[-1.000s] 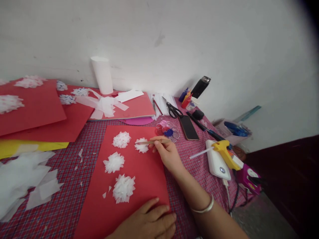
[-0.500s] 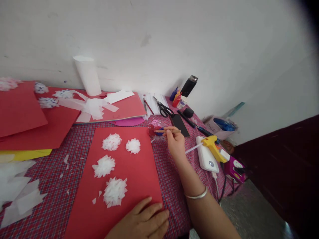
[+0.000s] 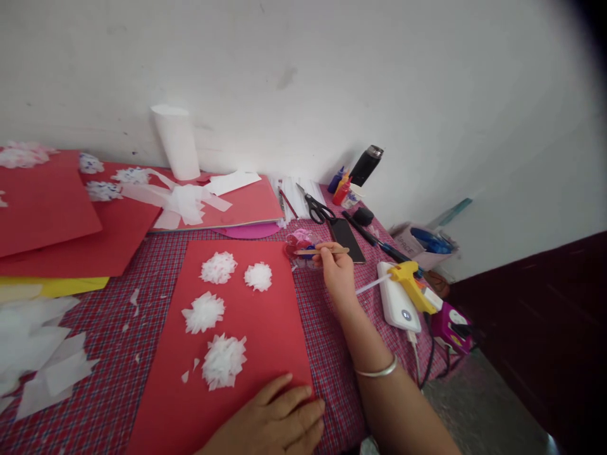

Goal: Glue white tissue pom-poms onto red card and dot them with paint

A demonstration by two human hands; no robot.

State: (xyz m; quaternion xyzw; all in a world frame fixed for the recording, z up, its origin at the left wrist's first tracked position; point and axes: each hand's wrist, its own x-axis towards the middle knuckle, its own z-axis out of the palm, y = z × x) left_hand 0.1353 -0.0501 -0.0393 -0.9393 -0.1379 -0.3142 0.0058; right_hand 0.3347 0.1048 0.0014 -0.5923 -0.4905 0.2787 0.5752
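Observation:
My right hand (image 3: 337, 270) pinches a flat wooden stick (image 3: 334, 251). The stick's far end is over a clear paint palette (image 3: 300, 239) with red, pink and blue paint; I cannot tell whether it touches the paint. Flat on the lower right of a red paper sheet (image 3: 265, 322) lies my left hand (image 3: 275, 417), its fingers stretched out and holding nothing. Several white crumpled-paper flowers rest on that sheet, among them a large one (image 3: 224, 361) just above my left hand and a small one (image 3: 258, 277) nearer the palette.
Scissors (image 3: 317, 207), a phone (image 3: 347, 239) and small paint bottles (image 3: 342, 191) lie beyond my right hand. A yellow glue gun (image 3: 411, 287) rests on a white power bank (image 3: 396, 306) to the right. White paper pieces (image 3: 52, 373) and red sheets (image 3: 42, 208) cover the left side.
The whole view has shifted slightly, so everything sits a little farther right. My right hand still holds the stick at the palette, and my left hand stays flat on the sheet.

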